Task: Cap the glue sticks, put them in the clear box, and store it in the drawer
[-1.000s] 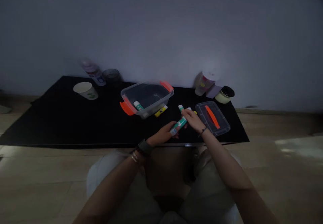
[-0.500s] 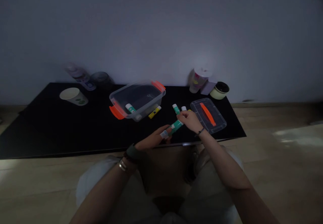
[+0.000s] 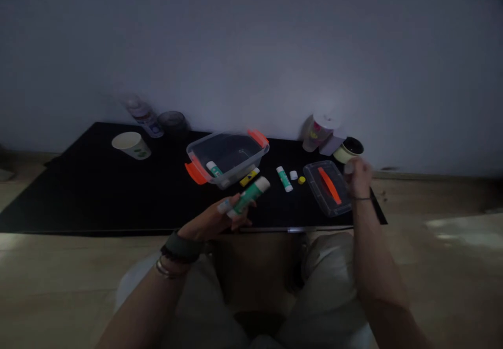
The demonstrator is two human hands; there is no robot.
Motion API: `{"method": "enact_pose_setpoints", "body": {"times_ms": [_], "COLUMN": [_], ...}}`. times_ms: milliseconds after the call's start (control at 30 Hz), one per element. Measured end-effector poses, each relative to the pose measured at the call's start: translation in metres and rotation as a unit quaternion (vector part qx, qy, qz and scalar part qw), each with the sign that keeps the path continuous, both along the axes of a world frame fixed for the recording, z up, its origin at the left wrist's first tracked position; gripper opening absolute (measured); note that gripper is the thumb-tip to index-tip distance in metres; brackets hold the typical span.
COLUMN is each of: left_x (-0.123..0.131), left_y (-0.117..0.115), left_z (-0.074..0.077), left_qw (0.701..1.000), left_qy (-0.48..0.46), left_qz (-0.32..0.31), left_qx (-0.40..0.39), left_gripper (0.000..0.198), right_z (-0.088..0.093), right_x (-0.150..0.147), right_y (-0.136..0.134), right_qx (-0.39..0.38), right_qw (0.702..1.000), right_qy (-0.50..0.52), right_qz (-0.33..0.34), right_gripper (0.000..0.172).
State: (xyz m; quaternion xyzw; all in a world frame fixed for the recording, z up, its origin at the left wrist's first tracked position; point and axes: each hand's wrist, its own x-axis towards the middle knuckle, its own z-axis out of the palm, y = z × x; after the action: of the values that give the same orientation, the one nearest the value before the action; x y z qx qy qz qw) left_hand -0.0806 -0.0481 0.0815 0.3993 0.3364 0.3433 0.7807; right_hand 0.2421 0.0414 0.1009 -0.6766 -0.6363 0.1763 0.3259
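Note:
My left hand (image 3: 226, 214) is closed around a green glue stick (image 3: 248, 198), which is tilted with its pale end up to the right. A small whitish piece (image 3: 224, 206) shows by the thumb; I cannot make out what it is. Over the right edge of the clear lid (image 3: 324, 207), my right hand (image 3: 359, 177) is blurred and closed, with a small white cap (image 3: 349, 167) at its fingertips. Another green glue stick (image 3: 284, 179) lies on the table beside a white cap (image 3: 293, 175) and a yellow cap (image 3: 301, 180).
A clear box (image 3: 243, 163) with orange clips holds a green glue stick (image 3: 214, 168); a yellow stick (image 3: 249, 176) lies against its front. A paper cup (image 3: 135, 147), a bottle (image 3: 145, 118), a dark bowl (image 3: 173, 123), a plastic cup (image 3: 314, 133) and a cream pot (image 3: 346, 154) stand around.
My right hand has pulled away from the glue stick to the right, with the white cap. My left hand has moved left with the glue stick, whose pale end is now uncovered.

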Motion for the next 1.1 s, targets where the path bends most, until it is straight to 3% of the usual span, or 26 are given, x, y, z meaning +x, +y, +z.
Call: {"method": "enact_pose_setpoints", "body": {"times_ms": [67, 133, 233, 300, 433, 567, 700, 800, 967, 1100], "left_x": [-0.008, -0.008, 0.002, 0.012, 0.034, 0.054, 0.068, 0.074, 0.079, 0.079], "left_y": [0.009, 0.019, 0.03, 0.034, 0.042, 0.055, 0.072, 0.082, 0.09, 0.083], "left_z": [-0.012, -0.027, -0.045, -0.05, -0.051, -0.053, -0.058, -0.062, -0.061, -0.047], "left_qw": [0.994, 0.97, 0.879, 0.809, 0.678, 0.602, 0.57, 0.569, 0.617, 0.639], "left_qy": [0.056, 0.183, 0.417, 0.531, 0.664, 0.697, 0.694, 0.692, 0.66, 0.649], "left_qz": [0.084, 0.127, 0.12, 0.088, 0.055, 0.063, 0.071, 0.073, 0.092, 0.11], "left_qx": [0.04, 0.101, 0.195, 0.236, 0.309, 0.385, 0.434, 0.438, 0.419, 0.398], "left_gripper": [0.044, 0.044, 0.042, 0.043, 0.043, 0.036, 0.029, 0.028, 0.04, 0.042], "right_z": [-0.006, -0.021, -0.046, -0.055, -0.054, -0.042, -0.032, -0.029, -0.025, -0.02], "right_x": [-0.003, -0.025, -0.071, -0.095, -0.112, -0.104, -0.086, -0.072, -0.056, -0.048], "right_y": [0.002, -0.001, -0.009, -0.012, -0.011, -0.009, -0.008, -0.01, -0.012, -0.011], "right_qx": [-0.006, -0.054, -0.143, -0.17, -0.183, -0.162, -0.155, -0.151, -0.139, -0.107], "right_qw": [0.999, 0.991, 0.949, 0.92, 0.9, 0.917, 0.931, 0.936, 0.944, 0.962], "right_qy": [0.0, -0.022, -0.127, -0.203, -0.286, -0.287, -0.273, -0.273, -0.262, -0.221], "right_qz": [0.033, 0.121, 0.252, 0.289, 0.274, 0.226, 0.185, 0.163, 0.146, 0.117], "right_gripper": [0.029, 0.026, 0.024, 0.022, 0.03, 0.035, 0.033, 0.032, 0.028, 0.025]}}
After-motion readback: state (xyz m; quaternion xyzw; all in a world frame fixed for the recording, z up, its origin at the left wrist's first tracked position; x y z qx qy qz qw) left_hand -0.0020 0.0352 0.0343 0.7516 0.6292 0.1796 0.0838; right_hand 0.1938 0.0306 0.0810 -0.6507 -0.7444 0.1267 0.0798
